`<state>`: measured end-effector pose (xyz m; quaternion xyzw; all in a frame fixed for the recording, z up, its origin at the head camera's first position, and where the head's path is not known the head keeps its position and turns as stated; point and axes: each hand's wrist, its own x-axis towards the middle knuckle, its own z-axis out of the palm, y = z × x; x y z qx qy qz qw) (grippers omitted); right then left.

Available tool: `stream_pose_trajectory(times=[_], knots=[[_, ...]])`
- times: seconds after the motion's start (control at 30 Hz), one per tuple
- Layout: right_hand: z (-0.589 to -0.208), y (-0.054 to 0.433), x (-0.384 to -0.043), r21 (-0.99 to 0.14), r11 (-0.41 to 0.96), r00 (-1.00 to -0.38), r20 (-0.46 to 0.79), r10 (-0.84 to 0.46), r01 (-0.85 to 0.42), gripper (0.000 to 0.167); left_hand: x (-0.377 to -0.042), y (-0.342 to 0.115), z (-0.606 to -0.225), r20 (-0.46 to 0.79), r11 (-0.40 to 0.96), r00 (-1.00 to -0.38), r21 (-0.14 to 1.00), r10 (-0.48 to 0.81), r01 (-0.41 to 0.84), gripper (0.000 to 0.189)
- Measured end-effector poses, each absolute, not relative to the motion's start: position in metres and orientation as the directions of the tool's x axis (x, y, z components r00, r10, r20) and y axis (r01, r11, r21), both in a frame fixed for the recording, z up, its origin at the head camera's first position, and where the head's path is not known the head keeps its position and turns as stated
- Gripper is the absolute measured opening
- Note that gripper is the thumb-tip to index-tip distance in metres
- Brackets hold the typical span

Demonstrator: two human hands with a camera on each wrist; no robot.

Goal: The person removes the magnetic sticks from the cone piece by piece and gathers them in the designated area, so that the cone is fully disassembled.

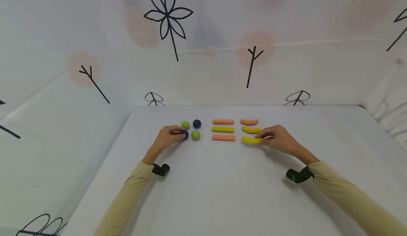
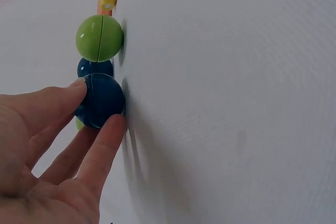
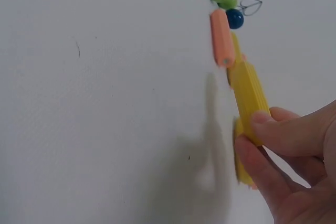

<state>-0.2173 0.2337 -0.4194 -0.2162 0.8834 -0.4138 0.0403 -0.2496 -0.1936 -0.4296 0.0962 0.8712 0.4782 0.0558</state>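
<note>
My left hand (image 1: 169, 137) pinches a dark blue ball (image 2: 102, 102) between thumb and fingers, low over the white table. Beside it are a green ball (image 1: 195, 135) on the right, another green ball (image 1: 185, 124) behind and a second blue ball (image 1: 197, 123) at the back. On the right, my right hand (image 1: 276, 137) pinches one end of a curved yellow stick (image 3: 249, 93) between thumb and fingers. Just behind that piece lies another curved yellow stick (image 1: 251, 130), with a curved orange stick (image 1: 249, 122) farthest back.
Between the hands, three straight sticks lie in parallel: an orange one (image 1: 223, 137) in front, a yellow one (image 1: 223, 129) in the middle and an orange one (image 1: 223, 122) behind. The white table (image 1: 222, 186) meets a patterned cloth wall (image 1: 210, 77) at its far edge.
</note>
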Motion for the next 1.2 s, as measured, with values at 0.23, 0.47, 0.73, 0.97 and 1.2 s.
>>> stream_pose_trajectory(times=[0.23, 0.47, 0.73, 0.97, 1.2], knots=[[-0.426, 0.239, -0.223, -0.749, 0.592, -0.921, 0.062, -0.384, -0.297, 0.017, -0.250, -0.193, -0.432, -0.012, 0.518, -0.979, 0.850, 0.203, 0.096, 0.031], [-0.433, 0.238, -0.226, -0.743, 0.604, -0.926, 0.055, -0.374, -0.288, 0.015, -0.247, -0.194, -0.434, -0.025, 0.486, -0.982, 0.871, 0.187, 0.071, 0.037], [-0.436, 0.242, -0.232, -0.727, 0.627, -0.932, 0.051, -0.358, -0.280, 0.015, -0.245, -0.192, -0.437, 0.010, 0.472, -0.983, 0.876, 0.182, 0.096, 0.036], [-0.436, 0.243, -0.232, -0.731, 0.638, -0.943, 0.022, -0.332, -0.242, 0.016, -0.245, -0.189, -0.437, 0.025, 0.480, -0.985, 0.871, 0.173, 0.106, 0.036], [-0.438, 0.243, -0.228, -0.729, 0.641, -0.948, 0.035, -0.315, -0.240, 0.017, -0.238, -0.192, -0.435, -0.016, 0.520, -0.989, 0.852, 0.150, 0.065, 0.044]])
